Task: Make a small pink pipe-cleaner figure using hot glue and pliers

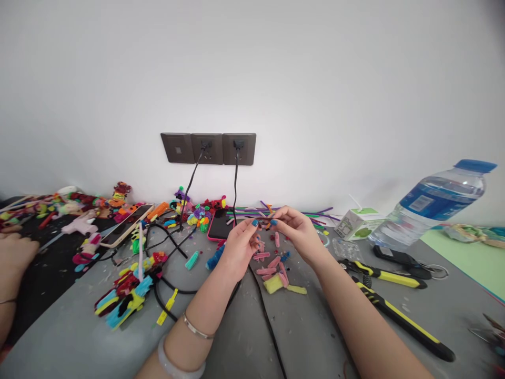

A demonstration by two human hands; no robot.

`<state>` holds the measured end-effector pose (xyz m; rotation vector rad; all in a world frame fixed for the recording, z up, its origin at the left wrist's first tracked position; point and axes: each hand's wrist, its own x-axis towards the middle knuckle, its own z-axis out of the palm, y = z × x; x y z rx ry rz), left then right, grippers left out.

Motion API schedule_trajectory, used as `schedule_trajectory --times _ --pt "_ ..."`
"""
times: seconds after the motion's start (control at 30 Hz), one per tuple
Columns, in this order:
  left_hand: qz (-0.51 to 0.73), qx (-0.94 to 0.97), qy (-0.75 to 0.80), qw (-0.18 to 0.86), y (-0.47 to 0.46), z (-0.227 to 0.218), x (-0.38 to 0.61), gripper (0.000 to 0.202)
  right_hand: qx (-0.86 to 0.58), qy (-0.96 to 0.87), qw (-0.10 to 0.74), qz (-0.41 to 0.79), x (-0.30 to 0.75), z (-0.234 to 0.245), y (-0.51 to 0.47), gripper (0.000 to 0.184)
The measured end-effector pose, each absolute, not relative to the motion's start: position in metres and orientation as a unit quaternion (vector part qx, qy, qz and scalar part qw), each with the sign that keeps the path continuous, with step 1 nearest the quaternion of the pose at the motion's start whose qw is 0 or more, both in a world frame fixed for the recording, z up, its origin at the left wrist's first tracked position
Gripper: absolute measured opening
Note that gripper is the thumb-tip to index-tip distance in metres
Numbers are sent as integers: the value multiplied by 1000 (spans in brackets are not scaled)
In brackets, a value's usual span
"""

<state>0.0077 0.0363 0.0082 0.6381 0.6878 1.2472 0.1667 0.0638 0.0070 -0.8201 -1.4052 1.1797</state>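
Observation:
My left hand (238, 246) and my right hand (296, 231) meet over the middle of the grey table (315, 337), fingertips pinched together on a small dark pipe-cleaner piece (265, 224). The nails are painted blue. Just below the hands lie several short pink pipe-cleaner pieces (272, 262) and a yellow fuzzy piece (274, 284). A phone in a pink case (219, 227) lies just behind my left hand, with a black cable running to it.
Yellow-handled pliers (389, 277) and a second yellow-black tool (402, 320) lie right. A water bottle (432, 205) and small carton (358, 223) stand behind them. Colourful pipe-cleaner figures (126, 292) and another phone (125, 225) lie left. Another person's hand (13, 255) rests at the far left. Wall sockets (209, 148) hold two black cables.

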Motion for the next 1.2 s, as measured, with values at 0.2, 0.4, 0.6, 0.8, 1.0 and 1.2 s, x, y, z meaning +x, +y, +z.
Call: schedule_trajectory --times 0.2,0.4,0.6,0.8,1.0,1.2 --pt "519 305 333 726 36 8 8 38 -362 -579 541 490 172 10 64 20" --pt "515 306 358 717 36 7 9 35 -358 -585 533 496 172 12 63 20" --pt "521 320 333 718 34 6 9 39 -344 -582 533 509 171 10 63 21" --pt "550 304 340 700 36 5 9 40 -332 -601 511 517 171 9 64 24" --pt "553 292 338 703 37 3 9 40 -341 -596 520 508 173 9 64 23" --pt "549 345 347 678 36 3 10 40 -359 -596 512 504 176 10 64 25"
